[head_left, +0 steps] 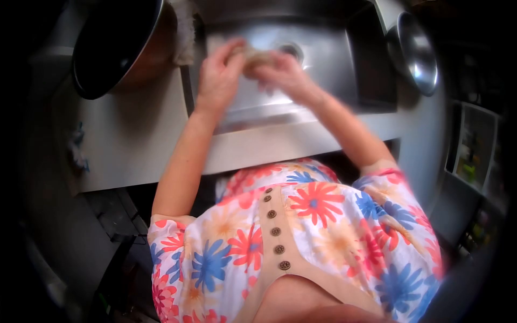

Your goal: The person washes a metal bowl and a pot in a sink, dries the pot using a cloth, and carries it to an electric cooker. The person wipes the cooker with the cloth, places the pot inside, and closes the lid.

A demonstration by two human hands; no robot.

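Note:
Over the metal sink (323, 64) both hands are closed on one blurred, tan-brown lump (251, 60). Motion blur hides its exact kind. My left hand (222, 70) grips its left end with the fingers curled over it. From the other side, my right hand (284, 75) wraps the right end, fingers smeared by movement. The round drain (291, 49) lies just behind my right hand.
A large dark pot (121, 48) stands on the counter (140, 129) at left, with a pale cloth (184, 32) beside it. A shiny metal bowl (417, 54) sits right of the sink. A small blue-white crumpled item (78, 148) lies at the left edge.

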